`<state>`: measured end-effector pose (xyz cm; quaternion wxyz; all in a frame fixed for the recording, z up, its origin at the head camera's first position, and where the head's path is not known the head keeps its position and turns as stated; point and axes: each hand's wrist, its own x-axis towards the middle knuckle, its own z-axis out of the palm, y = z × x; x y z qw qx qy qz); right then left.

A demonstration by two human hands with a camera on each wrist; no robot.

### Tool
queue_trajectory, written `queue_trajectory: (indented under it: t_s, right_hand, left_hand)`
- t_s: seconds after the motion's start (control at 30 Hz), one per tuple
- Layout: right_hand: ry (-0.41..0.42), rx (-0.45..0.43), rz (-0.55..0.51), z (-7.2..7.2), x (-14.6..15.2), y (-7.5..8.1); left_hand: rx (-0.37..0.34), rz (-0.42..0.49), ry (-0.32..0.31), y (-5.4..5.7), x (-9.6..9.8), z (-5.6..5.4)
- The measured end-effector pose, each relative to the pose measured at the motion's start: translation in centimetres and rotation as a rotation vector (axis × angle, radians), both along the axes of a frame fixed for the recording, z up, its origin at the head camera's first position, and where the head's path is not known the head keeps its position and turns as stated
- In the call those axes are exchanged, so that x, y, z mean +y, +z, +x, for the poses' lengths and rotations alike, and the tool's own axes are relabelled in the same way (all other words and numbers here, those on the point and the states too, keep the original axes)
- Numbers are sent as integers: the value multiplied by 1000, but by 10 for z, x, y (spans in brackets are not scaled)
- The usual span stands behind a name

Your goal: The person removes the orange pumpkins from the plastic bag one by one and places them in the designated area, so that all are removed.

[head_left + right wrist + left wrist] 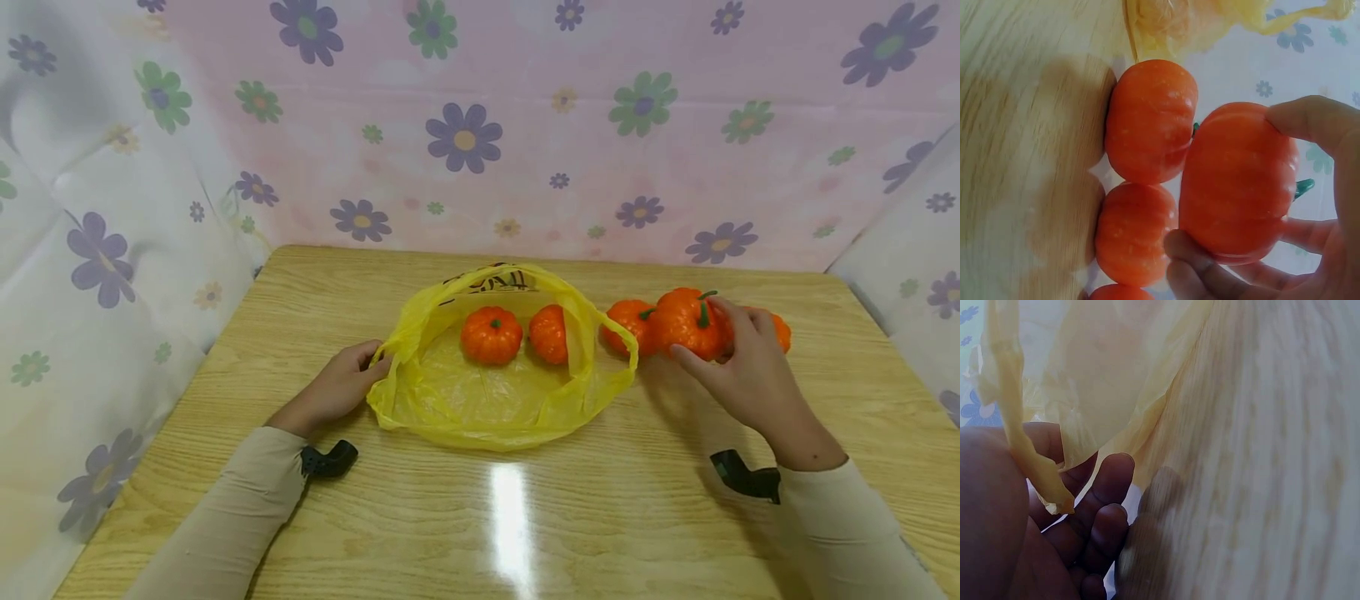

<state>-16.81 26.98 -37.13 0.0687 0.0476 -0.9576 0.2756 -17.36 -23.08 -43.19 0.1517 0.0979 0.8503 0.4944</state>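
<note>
A yellow plastic bag (480, 412) lies with its mouth spread wide on the table. Inside it are two small orange pumpkins; one (491, 336) shows whole, the other (549, 335) is partly covered by the bag's side. At the bag's left edge my left hand (341, 383) holds its handle (1038, 465) between thumb and fingers. My right hand (750, 367) grips an orange pumpkin (1238, 187) with a green stem, raised above the row. Beneath and beside it stand more pumpkins (1150, 122), touching one another; the hand partly hides them in the head view.
The wooden table (600, 517) runs back to a flowered cloth (525, 192). A black wrist mount (330, 460) sits at the left sleeve and another black mount (746, 477) at the right one. The bag's right handle (628, 342) lies near the pumpkin row.
</note>
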Motion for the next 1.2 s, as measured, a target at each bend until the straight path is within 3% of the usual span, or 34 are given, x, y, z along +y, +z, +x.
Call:
queue_trajectory:
  t_s: [0.63,1.2]
  right_hand:
    - [21,-134,42,-6,10,-3]
    - [67,-154,102,-9,14,-14]
  left_hand:
    - [20,-23,6,-1,-2,1]
    - [14,-24,1,1,1,0]
